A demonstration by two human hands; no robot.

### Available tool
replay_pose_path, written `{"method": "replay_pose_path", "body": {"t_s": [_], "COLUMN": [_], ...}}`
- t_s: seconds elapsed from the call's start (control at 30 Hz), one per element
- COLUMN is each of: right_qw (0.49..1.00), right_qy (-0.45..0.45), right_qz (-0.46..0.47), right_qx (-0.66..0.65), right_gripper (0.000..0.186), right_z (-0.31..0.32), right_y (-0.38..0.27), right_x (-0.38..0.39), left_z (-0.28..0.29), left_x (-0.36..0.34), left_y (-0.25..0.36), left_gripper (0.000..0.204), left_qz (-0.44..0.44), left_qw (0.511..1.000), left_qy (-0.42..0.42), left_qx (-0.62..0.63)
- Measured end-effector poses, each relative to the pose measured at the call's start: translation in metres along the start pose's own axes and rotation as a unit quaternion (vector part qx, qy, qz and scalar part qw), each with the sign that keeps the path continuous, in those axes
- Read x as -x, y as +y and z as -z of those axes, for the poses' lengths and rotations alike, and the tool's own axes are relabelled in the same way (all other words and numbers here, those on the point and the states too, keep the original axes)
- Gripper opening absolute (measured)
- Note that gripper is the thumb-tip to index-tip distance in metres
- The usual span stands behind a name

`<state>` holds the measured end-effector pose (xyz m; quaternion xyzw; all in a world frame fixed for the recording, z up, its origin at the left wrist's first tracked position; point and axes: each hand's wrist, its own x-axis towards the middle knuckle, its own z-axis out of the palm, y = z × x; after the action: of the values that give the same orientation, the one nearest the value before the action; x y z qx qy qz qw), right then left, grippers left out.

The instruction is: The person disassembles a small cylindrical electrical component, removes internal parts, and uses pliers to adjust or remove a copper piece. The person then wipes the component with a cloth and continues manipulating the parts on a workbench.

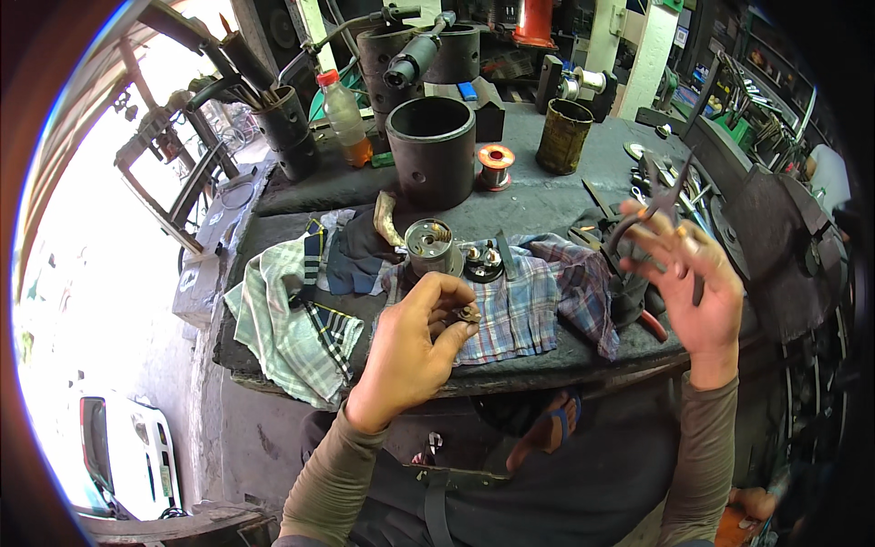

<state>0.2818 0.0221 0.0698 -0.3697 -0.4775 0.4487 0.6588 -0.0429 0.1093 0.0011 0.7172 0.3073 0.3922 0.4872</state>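
Note:
My left hand (406,346) is closed in a pinch around a small dark metal part (468,314), held above the bench edge. My right hand (702,296) is raised at the right with dark scissors (673,193) in its fingers, their blades pointing up and blurred by motion. Just beyond my left hand stands an open round metal housing (429,241). Beside it a black round piece with metal terminals (484,264) rests near a blue and red plaid cloth (521,314).
A large dark cylinder (430,164), a solder spool (496,167) and a rusty can (564,141) stand farther back. At left are a green plaid cloth (287,314) and a red-capped bottle (344,123). Red-handled pliers (653,326) and several tools lie to the right.

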Motion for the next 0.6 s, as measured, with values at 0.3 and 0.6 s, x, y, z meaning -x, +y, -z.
{"method": "replay_pose_path", "body": {"t_s": [0.3,0.6], "right_qw": [0.982,0.828], "right_qy": [-0.073,-0.145], "right_qz": [-0.172,0.089], "right_qx": [-0.017,0.534], "right_gripper": [0.020,0.020], "right_z": [-0.063,-0.073], "right_y": [0.022,0.048], "right_x": [0.006,0.026], "left_z": [0.013,0.021], "left_x": [-0.004,-0.002], "left_y": [-0.007,-0.014], "left_gripper": [0.029,0.031], "left_qz": [0.151,0.129], "left_qw": [0.972,0.958], "left_qy": [-0.043,-0.057], "left_qx": [0.175,0.250]}}
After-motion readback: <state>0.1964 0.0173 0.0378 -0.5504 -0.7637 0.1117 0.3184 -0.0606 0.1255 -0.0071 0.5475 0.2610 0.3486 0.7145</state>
